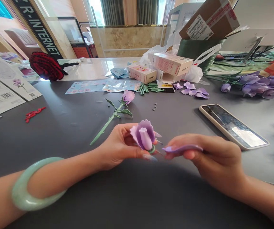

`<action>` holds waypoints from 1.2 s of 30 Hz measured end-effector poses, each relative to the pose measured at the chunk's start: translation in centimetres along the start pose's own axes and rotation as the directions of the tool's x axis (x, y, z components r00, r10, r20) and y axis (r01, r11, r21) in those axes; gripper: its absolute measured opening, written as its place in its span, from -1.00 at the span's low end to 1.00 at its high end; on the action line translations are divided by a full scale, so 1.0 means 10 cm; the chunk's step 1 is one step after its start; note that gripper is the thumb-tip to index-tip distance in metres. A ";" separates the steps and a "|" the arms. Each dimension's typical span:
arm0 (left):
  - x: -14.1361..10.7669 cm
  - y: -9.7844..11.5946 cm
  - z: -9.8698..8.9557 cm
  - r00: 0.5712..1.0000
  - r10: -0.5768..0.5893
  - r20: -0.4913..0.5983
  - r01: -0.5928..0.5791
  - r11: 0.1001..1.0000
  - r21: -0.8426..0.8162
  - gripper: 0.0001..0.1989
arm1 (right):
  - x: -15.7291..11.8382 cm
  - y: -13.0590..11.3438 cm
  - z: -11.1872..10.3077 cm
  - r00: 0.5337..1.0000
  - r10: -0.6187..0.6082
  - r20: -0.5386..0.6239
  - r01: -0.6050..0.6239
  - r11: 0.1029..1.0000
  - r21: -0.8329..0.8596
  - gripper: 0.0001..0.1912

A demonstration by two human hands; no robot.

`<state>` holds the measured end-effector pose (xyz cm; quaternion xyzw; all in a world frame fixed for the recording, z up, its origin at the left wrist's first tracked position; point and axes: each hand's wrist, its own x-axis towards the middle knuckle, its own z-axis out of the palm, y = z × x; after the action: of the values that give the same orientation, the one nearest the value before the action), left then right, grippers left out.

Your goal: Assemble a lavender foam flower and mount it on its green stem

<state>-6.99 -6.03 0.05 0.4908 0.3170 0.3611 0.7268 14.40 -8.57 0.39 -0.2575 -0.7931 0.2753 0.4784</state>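
Note:
Near the middle of the dark table, my left hand (125,144) is closed around a partly built purple flower (146,138), which has a pale bud in its centre and a bit of green at its base. To its right, my right hand (211,156) pinches a loose purple petal (183,148) between thumb and fingers. The petal lies almost flat, its tip just short of the flower. Behind my left hand, a green stem (108,122) with leaves and a small purple bloom (128,96) rests on the table.
A phone (234,125) lies at the right, below purple flowers (261,84). Loose petals (191,90), green stem pieces (147,88) and boxes (141,73) sit farther back. Red pieces (34,114), printed sheets (3,82) and a dark red flower (46,66) are at the left.

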 end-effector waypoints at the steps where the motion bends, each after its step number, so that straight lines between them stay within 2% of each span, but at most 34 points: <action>1: 0.00 0.00 0.00 1.000 0.000 0.005 0.000 1.000 0.007 -0.63 | 0.00 0.00 -0.01 0.998 -0.041 0.041 0.042 0.998 -0.040 -0.79; 5: 0.00 0.02 0.03 1.000 -0.018 0.002 0.017 0.999 0.045 -0.61 | -0.01 -0.02 -0.04 0.973 -0.132 0.190 0.161 0.976 -0.145 -0.78; 13: -0.01 0.03 0.06 0.999 -0.024 0.035 0.024 1.000 -0.004 -0.62 | -0.02 -0.03 -0.09 0.942 -0.188 0.278 0.236 0.960 -0.149 -0.78; 19: -0.01 0.02 0.05 0.999 -0.040 0.026 0.040 0.999 0.011 -0.62 | -0.15 0.05 0.00 0.968 -0.187 0.167 0.225 0.940 -0.255 -0.77; 29: -0.03 0.01 0.07 0.999 -0.041 0.012 0.041 0.999 0.032 -0.62 | -0.18 0.03 0.01 0.957 -0.217 0.190 0.274 0.893 -0.358 -0.73; 36: -0.02 -0.02 0.05 0.999 -0.022 0.026 0.021 0.999 0.031 -0.61 | -0.16 0.03 0.05 0.965 -0.201 0.171 0.251 0.898 -0.361 -0.68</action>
<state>-6.62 -6.46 0.06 0.5030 0.3183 0.3417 0.7272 14.68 -9.47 -0.99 -0.2329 -0.8851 0.0750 0.3960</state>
